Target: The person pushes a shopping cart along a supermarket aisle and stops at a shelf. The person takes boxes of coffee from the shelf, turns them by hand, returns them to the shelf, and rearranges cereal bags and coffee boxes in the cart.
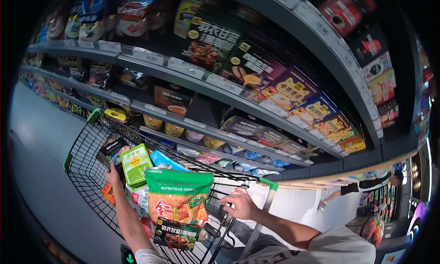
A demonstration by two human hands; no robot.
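Note:
A wire shopping cart [87, 145] with green corners holds several packages. My left hand [112, 174] reaches into it, at the lower edge of a dark box [112, 149], its fingers partly hidden; whether it grips the box I cannot tell. Beside that hand lies a light green box [136, 165]. A large green and orange cereal bag [178, 195] lies nearer to me, with a small black coffee box [176, 234] against its lower part. My right hand [240, 204] is at the cart's handle end, fingers curled on a dark bar.
Shelves [220, 92] of boxed and bagged goods run along the cart's far side, with jars on a lower shelf. Pale floor [41, 126] shows at the left. Another person [366, 185], partly visible, is at the right, beyond the shelf end.

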